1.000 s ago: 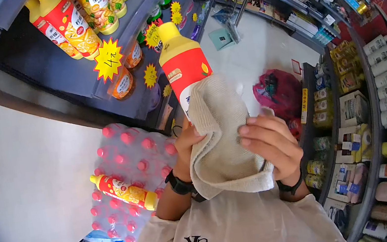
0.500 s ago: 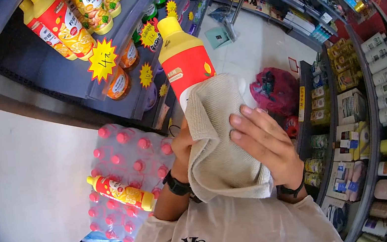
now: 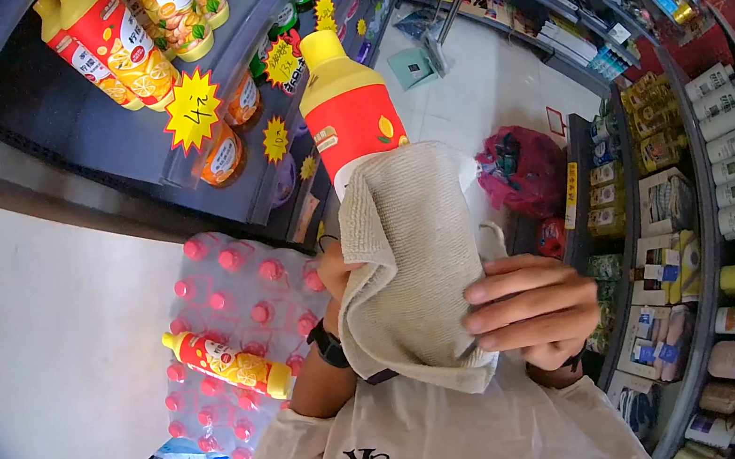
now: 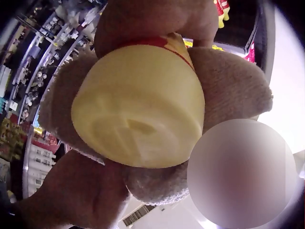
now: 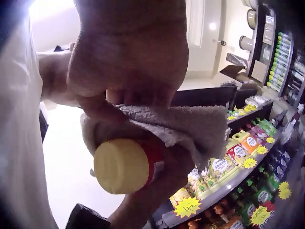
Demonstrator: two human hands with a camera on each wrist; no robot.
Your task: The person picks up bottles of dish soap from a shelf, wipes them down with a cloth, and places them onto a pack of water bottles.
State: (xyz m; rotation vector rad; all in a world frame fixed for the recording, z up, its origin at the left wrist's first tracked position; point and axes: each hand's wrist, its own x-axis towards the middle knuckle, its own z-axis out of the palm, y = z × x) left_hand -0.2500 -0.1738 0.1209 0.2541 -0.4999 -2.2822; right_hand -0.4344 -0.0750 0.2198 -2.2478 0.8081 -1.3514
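A yellow bottle [image 3: 351, 118] with a red label and lemon picture tilts up in front of me, its capped end away from me. My left hand [image 3: 333, 271] grips it, mostly hidden behind a beige ribbed cloth [image 3: 414, 222] draped over the bottle. My right hand [image 3: 536, 304] holds the cloth's near right side, fingers curled over it on top. From below, the left wrist view shows the bottle's round yellow base [image 4: 138, 109] with cloth on both sides. The right wrist view has the thumb [image 5: 102, 109] against the cloth.
A similar bottle [image 3: 231, 364] lies on a shrink-wrapped pack of pink-capped bottles [image 3: 225, 262] at left. Shelves of bottles with a yellow price tag [image 3: 192, 110] stand upper left. Stocked shelves [image 3: 702, 179] line the right. A magenta bag [image 3: 525, 173] sits on the floor.
My right hand has slid down and toward me over the cloth, its fingers turning more sideways. The cloth and bottle have shifted slightly left; my left hand keeps its grip.
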